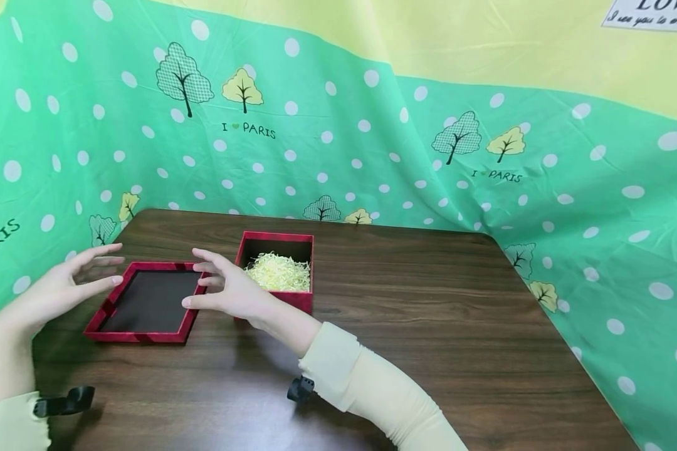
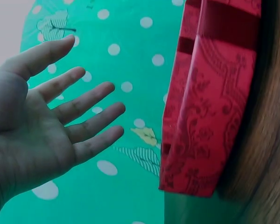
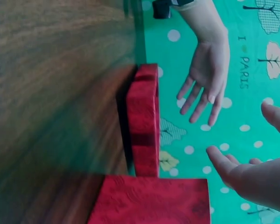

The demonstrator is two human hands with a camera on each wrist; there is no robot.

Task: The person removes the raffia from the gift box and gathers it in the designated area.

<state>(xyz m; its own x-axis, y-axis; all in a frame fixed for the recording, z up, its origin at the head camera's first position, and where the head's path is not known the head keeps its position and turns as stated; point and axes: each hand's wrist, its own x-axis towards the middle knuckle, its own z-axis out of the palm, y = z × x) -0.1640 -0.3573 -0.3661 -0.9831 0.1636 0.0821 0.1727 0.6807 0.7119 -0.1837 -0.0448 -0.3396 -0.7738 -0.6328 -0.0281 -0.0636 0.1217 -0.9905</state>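
Note:
A red box lid (image 1: pixel 188 322) with a dark inside lies upturned on the table; its patterned side wall (image 2: pixel 210 107) shows in the left wrist view. My left hand (image 1: pixel 62 289) hovers over the lid's left edge, fingers spread and nothing in them. Above the lid's right edge is my right hand (image 1: pixel 231 289), its fingers apart and holding nothing. To the right stands a red box (image 1: pixel 284 300) without its cover, filled partway with pale yellow shredded paper (image 1: pixel 279 272). The right forearm passes in front of the box's lower left corner.
The dark wooden table (image 1: pixel 429 326) extends to the right and front of the box. A green polka-dot cloth (image 1: pixel 327 125) with tree prints hangs behind and along both sides. Black straps (image 1: pixel 64 401) sit at both wrists.

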